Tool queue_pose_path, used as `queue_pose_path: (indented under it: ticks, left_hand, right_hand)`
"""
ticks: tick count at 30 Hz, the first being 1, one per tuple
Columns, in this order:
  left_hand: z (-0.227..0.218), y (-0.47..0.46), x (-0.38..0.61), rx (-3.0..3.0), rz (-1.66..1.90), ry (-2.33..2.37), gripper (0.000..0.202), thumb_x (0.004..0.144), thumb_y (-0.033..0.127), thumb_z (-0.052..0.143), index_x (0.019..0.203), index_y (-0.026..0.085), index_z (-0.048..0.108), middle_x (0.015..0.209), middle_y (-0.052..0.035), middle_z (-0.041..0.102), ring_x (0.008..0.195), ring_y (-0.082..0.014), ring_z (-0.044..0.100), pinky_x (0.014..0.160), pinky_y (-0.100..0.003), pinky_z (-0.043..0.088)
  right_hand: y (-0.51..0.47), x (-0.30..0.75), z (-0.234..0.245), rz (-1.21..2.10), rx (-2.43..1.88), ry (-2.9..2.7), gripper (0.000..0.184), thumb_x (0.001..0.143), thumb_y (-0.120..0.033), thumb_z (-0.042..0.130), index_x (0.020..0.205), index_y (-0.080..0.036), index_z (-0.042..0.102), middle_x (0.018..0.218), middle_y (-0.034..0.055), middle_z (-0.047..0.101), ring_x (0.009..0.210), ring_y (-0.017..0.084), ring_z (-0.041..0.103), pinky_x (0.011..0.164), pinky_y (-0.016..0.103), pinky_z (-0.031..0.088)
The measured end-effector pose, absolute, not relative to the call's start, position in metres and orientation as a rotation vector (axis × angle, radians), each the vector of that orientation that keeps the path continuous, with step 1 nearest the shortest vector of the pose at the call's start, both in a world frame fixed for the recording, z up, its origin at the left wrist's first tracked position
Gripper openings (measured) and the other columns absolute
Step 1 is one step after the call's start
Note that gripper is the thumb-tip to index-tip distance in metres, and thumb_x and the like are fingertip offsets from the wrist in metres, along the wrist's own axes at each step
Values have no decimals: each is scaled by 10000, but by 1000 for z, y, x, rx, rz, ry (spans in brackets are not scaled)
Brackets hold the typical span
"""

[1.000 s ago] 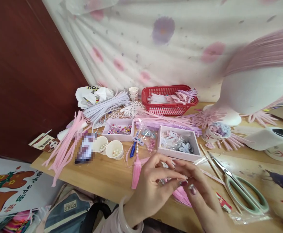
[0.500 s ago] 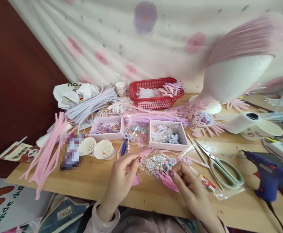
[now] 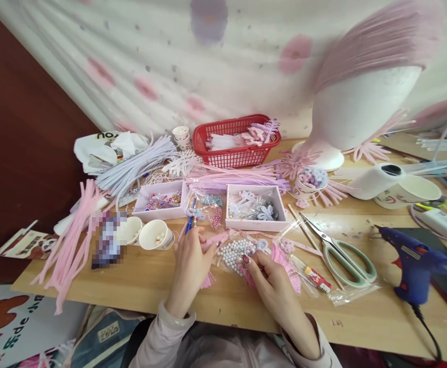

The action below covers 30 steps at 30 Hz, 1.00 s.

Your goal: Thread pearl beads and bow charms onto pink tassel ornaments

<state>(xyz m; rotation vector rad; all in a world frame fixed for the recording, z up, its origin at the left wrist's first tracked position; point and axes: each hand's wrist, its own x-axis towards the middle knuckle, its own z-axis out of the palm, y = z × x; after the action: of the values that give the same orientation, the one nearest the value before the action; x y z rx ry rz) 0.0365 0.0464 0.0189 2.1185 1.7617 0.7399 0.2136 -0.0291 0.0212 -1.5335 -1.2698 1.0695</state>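
Note:
My left hand (image 3: 191,268) is over the table just in front of a blue pen (image 3: 189,224) and a small beaded dangle (image 3: 194,212). Its thumb stands apart from the bent fingers, whose tips are partly hidden. My right hand (image 3: 271,278) is closed in a pinch on a small ornament with a pale fuzzy-stem loop (image 3: 262,245); the fingers cover most of it. Between the hands lies a bag of silvery pearl beads (image 3: 234,254). A pink tassel (image 3: 285,263) spreads beside the right hand, and another pink tassel (image 3: 208,280) shows beside the left wrist.
Green-handled scissors (image 3: 348,260) and a blue glue gun (image 3: 415,260) lie to the right. Farther back stand bead boxes (image 3: 177,209) (image 3: 259,222), paper cups (image 3: 155,236), a red basket (image 3: 234,156) and a white mannequin head (image 3: 365,110). Pink fuzzy stems (image 3: 72,235) hang over the left edge.
My left hand has moved up and left toward the pen, and its thumb has parted from the fingers. My right hand has shifted slightly left, still pinching. The whole view has shifted a little.

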Motion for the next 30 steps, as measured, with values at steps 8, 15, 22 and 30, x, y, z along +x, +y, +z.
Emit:
queue_pose_path:
  ticks: [8, 15, 22, 30]
  left_hand:
    - [26, 57, 29, 2122, 636, 1790, 79, 861, 192, 563, 803, 203, 615, 847, -77, 662, 816, -269, 651, 769, -414, 523]
    - [35, 60, 21, 2095, 606, 1800, 194, 867, 146, 551, 1035, 134, 649, 1058, -133, 674, 912, -252, 669, 872, -420, 542]
    - [36, 59, 28, 2117, 494, 1860, 212, 857, 150, 601, 1047, 140, 694, 984, -114, 685, 903, -282, 672, 863, -455, 542]
    - [36, 59, 37, 2155, 435, 1885, 106, 845, 132, 592, 807, 174, 682, 929, -107, 691, 923, -303, 667, 892, -456, 510]
  right_hand:
    - [-32, 217, 16, 1060, -1565, -1330, 288, 1034, -386, 335, 784, -258, 399, 685, -9, 533, 626, 192, 495, 603, 315, 350]
    - [-34, 220, 17, 1103, -1541, -1398, 162, 986, -282, 358, 837, -253, 415, 732, 3, 542, 658, 215, 512, 629, 331, 352]
    - [-34, 218, 17, 1102, -1499, -1356, 161, 976, -262, 409, 826, -239, 464, 718, 0, 525, 645, 198, 490, 627, 325, 342]
    - [-51, 247, 36, 1050, -1053, -641, 171, 956, -398, 650, 889, -245, 610, 607, -69, 433, 526, 102, 362, 501, 219, 298]
